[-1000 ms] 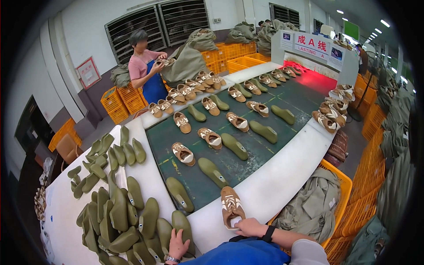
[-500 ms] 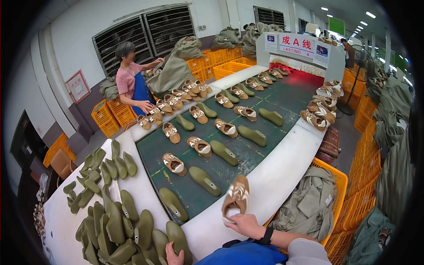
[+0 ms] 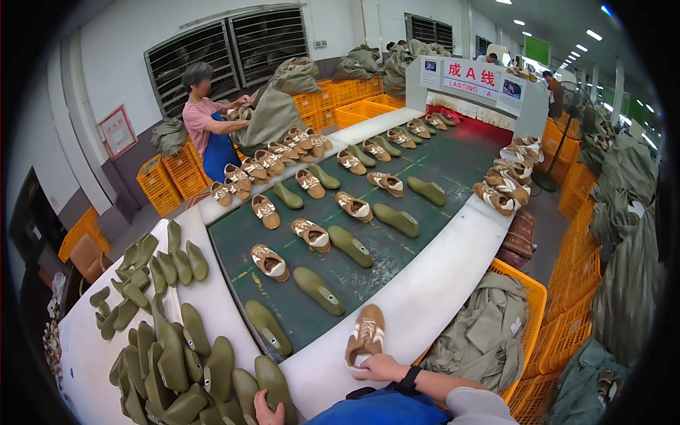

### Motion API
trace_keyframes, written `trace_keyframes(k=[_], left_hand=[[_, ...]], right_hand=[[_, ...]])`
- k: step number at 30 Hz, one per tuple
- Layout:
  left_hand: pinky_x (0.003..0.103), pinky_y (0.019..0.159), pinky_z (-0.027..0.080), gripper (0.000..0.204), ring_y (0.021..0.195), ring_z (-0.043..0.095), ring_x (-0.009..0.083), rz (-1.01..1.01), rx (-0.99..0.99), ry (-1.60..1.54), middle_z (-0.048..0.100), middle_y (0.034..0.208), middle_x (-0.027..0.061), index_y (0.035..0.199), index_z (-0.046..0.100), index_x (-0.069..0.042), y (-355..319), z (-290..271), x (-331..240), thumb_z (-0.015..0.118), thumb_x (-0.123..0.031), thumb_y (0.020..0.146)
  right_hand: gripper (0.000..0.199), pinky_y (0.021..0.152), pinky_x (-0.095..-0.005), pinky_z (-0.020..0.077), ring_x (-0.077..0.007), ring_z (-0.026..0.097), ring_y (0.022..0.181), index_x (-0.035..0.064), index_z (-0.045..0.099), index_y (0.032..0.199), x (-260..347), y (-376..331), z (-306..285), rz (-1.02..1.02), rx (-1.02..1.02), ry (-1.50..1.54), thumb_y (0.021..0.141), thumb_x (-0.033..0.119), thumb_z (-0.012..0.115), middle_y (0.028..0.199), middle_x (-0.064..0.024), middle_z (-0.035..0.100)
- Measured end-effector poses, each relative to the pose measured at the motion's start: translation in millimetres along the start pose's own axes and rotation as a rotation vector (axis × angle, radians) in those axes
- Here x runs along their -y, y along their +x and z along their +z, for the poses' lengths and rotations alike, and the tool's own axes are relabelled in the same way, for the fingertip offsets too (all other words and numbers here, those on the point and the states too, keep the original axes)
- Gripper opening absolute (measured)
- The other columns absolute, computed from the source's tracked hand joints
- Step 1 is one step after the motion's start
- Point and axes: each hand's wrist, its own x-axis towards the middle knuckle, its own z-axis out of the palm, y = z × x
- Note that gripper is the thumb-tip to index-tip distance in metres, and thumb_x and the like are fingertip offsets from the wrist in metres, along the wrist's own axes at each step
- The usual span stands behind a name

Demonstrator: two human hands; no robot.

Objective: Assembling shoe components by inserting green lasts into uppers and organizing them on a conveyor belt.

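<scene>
A white wall [image 3: 120, 57] is past the green belt [image 3: 453, 159]. Left of the belt, on a white table [image 3: 92, 347], the left hand [image 3: 268, 409] touches a green foot shape [image 3: 275, 382]; I can't tell if it grips. Before the belt, the right hand [image 3: 381, 368] pinches a brown shoe [image 3: 367, 331]. Orange crates [image 3: 563, 315] stand right of it.

- Wide fisheye at head height, facing forward and down over the counter [image 3: 432, 289]
- Near, at the bottom: left hand [image 3: 268, 409], right hand [image 3: 380, 367]

On my feed, a brown sneaker [image 3: 367, 330] with white stripes sits toe away from me, its opening nearest, over the white ledge [image 3: 432, 292]. Left of it, I see a smooth olive-green shoe last [image 3: 273, 377], rounded end away.
</scene>
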Motion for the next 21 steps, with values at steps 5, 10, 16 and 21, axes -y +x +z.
trace_keyframes(k=[5,10,16,21], left_hand=[[0.037,0.100,0.035,0.057,0.116,0.043,0.0334,-0.081,0.020,-0.055,0.047,0.125,0.0197,0.128,0.042,-0.003,-0.6,3.4,1.4,0.065,-0.012,0.076],[0.035,0.087,0.040,0.061,0.093,0.049,0.0273,0.014,-0.037,-0.009,0.049,0.117,0.0166,0.130,0.041,-0.003,1.9,10.2,17.2,0.066,-0.012,0.075],[0.035,0.088,0.040,0.062,0.096,0.049,0.0266,0.041,-0.047,0.002,0.049,0.120,0.0164,0.130,0.042,-0.003,3.3,7.3,19.2,0.066,-0.011,0.074],[0.035,0.088,0.040,0.065,0.098,0.049,0.0270,-0.180,0.036,-0.083,0.049,0.120,0.0163,0.130,0.042,-0.003,-1.0,7.3,38.8,0.068,-0.013,0.071]], right_hand=[[0.044,0.060,-0.0380,0.0491,-0.0295,0.063,0.065,0.0067,0.067,0.079,-19.3,9.9,9.0,-0.076,0.285,-0.004,0.078,0.050,0.058,0.069,-0.0126,0.064],[0.042,0.053,-0.0347,0.0485,-0.0233,0.061,0.051,0.0061,0.066,0.079,-13.8,7.1,-1.8,-0.005,0.370,0.153,0.078,0.048,0.059,0.060,-0.0100,0.062],[0.039,0.062,-0.0415,0.0496,-0.0314,0.062,0.073,0.0100,0.066,0.087,-2.7,-4.0,21.8,-0.096,0.034,-0.045,0.085,0.047,0.053,0.081,-0.0116,0.064],[0.022,0.059,-0.0377,0.0489,-0.0283,0.060,0.069,0.0123,0.060,0.089,24.5,3.0,2.9,-0.373,-0.690,0.108,0.084,0.034,0.060,0.093,-0.0060,0.058]])
